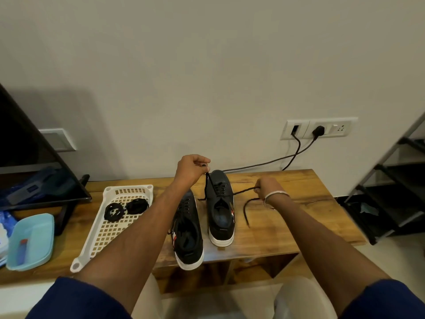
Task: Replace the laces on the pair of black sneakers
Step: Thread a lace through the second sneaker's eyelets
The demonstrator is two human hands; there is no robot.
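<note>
Item log, head cam, as I saw it from my remote seat:

1. Wooden table [287, 217], against wall. All task items sat on it.
2. Right sneaker [220, 212]: black, white sole, upright at table centre, toe twd wall. Black lace [243, 192] was threaded through its front eyelets; both ends led out to the hands.
3. Left sneaker [188, 231]: same type, just beside item 2 on its left, heel overhanging the near table edge. Partly hidden by the left forearm; I couldn't tell how much of it was laced.
4. Left hand [190, 169]: raised above the toe of item 2, fingers curled, thumb & forefinger pinching one lace end, lace running taut down to the shoe.
5. Right hand [268, 188]: to the right of item 2, low over the table, fingertips pinching the other lace end; slack tail looped down onto the wood. Silver bangle [274, 196] on that wrist.
6. White slotted tray [96, 240]: left of the shoes, holding two coiled black laces [125, 209] near its far end.
7. Blue tub [31, 240]: far left, a small red/blue obj inside, prob. a tube; too blurred to say.
8. Wall socket plate [318, 128] w/ two black cables plugged in.
9. Metal rack [391, 185], far right.
</note>
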